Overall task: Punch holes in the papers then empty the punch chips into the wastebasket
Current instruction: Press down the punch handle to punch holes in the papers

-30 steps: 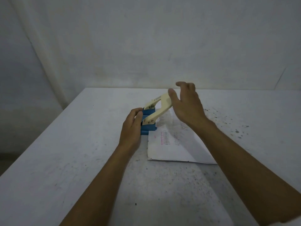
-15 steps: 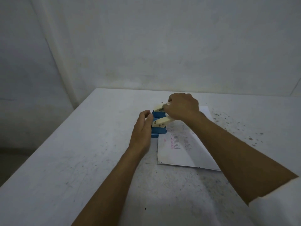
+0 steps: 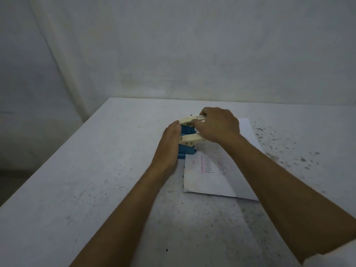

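A hole punch (image 3: pixel 52 150) with a blue base and a cream lever stands near the middle of the white table (image 3: pixel 77 189). The left edge of a printed sheet of paper (image 3: pixel 210 178) is tucked into its slot. My right hand (image 3: pixel 217 125) is closed over the cream lever and holds it down low. My left hand (image 3: pixel 170 145) rests flat against the left side of the blue base, fingers together. No wastebasket is in view.
The table's far edge meets a pale wall (image 3: pixel 192 54). Its left edge drops off to the floor (image 3: pixel 11 180). Dark specks (image 3: pixel 285 149) mark the tabletop to the right of the paper.
My right hand came down from above the raised lever, closed on it and pushed it down. My left hand stayed against the base. The view shifted slightly.
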